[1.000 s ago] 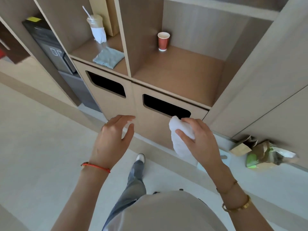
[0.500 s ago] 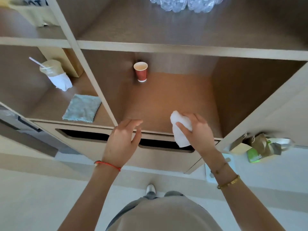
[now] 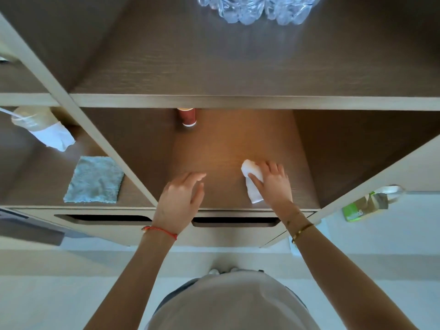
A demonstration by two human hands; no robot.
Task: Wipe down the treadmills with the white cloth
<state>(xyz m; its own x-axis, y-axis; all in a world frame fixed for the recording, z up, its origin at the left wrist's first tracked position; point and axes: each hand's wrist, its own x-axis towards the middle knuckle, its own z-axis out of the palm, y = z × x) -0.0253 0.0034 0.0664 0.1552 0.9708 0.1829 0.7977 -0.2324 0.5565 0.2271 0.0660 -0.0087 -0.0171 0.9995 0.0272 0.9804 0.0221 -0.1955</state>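
My right hand [image 3: 272,184] grips a crumpled white cloth [image 3: 252,186] and holds it down at the wooden shelf [image 3: 226,153] of an open cabinet compartment, near its front right. To its left my left hand [image 3: 179,202] hovers over the shelf's front edge, fingers relaxed and holding nothing. No treadmill is in view.
A red paper cup [image 3: 188,116] stands at the back of the same compartment. The left compartment holds a grey cloth [image 3: 94,181] and a lidded drink cup with a white napkin [image 3: 40,127]. Clear plastic bottles [image 3: 254,8] sit on the shelf above. A crumpled green carton [image 3: 364,207] lies at right.
I have stepped closer and the view has tilted up over the shelves. Both hands moved forward from the drawer fronts into the compartment, the right still gripping the white cloth.
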